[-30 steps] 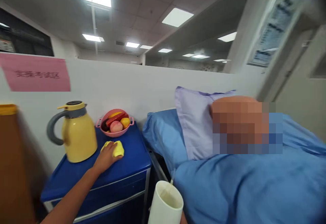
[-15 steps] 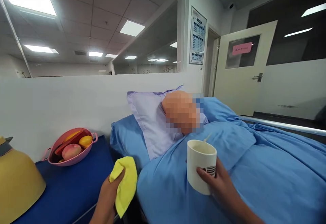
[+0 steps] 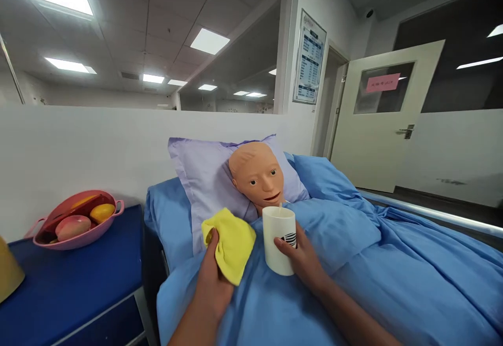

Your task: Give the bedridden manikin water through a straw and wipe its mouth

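My left hand (image 3: 214, 275) is closed on a yellow cloth (image 3: 236, 246), held above the blue quilt (image 3: 346, 283) in front of the pillow. Wrapped round the right side of a white mug (image 3: 275, 257) is my right hand (image 3: 304, 257); the mug is upright and has a dark striped mark. A thin straw (image 3: 280, 209) pokes up at its far rim. Just beyond the mug, a manikin's head (image 3: 251, 170) lies tilted on a lilac pillow (image 3: 204, 173), its body hidden under the quilt.
On the left, a blue-topped bedside cabinet (image 3: 98, 272) bears a pink basket (image 3: 84, 238) of fruit and a yellow rounded object (image 3: 8, 272), partly cut off. A bed rail (image 3: 432, 214) runs along the far right side. Behind it stands an open door (image 3: 365, 141).
Both hands have moved nearer the manikin's head, the cloth going rightward and up, the mug leftward and up. The cloth and mug are now closer together. The view has shifted to the right.
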### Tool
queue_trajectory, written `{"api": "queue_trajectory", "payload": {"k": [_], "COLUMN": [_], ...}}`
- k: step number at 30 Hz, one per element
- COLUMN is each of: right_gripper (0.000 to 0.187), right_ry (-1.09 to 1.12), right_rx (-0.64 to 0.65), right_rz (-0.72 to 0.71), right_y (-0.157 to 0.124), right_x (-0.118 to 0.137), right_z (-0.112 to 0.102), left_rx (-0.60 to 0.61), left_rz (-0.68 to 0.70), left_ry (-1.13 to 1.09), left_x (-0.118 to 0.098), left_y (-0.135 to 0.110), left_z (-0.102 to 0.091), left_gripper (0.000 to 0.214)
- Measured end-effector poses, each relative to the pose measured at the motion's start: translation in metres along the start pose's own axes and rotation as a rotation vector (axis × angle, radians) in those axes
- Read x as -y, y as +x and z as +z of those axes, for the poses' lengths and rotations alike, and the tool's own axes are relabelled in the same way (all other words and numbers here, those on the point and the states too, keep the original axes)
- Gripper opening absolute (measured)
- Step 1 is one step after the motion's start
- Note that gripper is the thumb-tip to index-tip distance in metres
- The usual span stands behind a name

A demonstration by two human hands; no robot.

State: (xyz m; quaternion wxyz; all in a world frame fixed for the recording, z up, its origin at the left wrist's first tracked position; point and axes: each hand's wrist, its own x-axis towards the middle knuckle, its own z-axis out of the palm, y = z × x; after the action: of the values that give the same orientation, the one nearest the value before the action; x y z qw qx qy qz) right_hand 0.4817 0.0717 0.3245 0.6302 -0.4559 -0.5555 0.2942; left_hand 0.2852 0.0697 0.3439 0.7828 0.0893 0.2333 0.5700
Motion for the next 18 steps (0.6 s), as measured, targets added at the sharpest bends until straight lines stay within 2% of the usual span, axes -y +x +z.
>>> {"api": "queue_trajectory", "payload": {"k": [3, 5, 8, 13, 15, 18], "right_gripper": [0.052, 0.054, 0.053, 0.053, 0.054, 0.056], "right_ry": [0.077, 0.12, 0.134, 0.17, 0.169, 0.164], "right_rx": [0.016, 0.018, 0.055, 0.133, 0.137, 0.122], "right_rz": [0.018, 0.039, 0.044, 0.034, 0.037, 0.067], "right_y": [-0.002, -0.004, -0.005, -0.008, -0.009, -0.009], "right_x": [-0.005, -0.005, -0.003, 0.002, 0.003, 0.002], "right_z": [-0.004, -0.004, -0.004, -0.001, 0.0, 0.001], "left_rx": [0.077, 0.125, 0.221, 0.459, 0.488, 0.454], "left_rz": [0.038, 0.05, 0.036, -0.003, -0.007, -0.008], "left_ry": [-0.084, -0.127, -0.177, -0.223, -0.225, -0.229], "left_x": [0.02, 0.032, 0.045, 0.056, 0.056, 0.056], "left_y": [0.011, 0.02, 0.034, 0.053, 0.055, 0.052], "left_z": [0.013, 0.013, -0.002, -0.037, -0.043, -0.043], "left_gripper": [0.044, 0.044, 0.046, 0.051, 0.052, 0.054]}}
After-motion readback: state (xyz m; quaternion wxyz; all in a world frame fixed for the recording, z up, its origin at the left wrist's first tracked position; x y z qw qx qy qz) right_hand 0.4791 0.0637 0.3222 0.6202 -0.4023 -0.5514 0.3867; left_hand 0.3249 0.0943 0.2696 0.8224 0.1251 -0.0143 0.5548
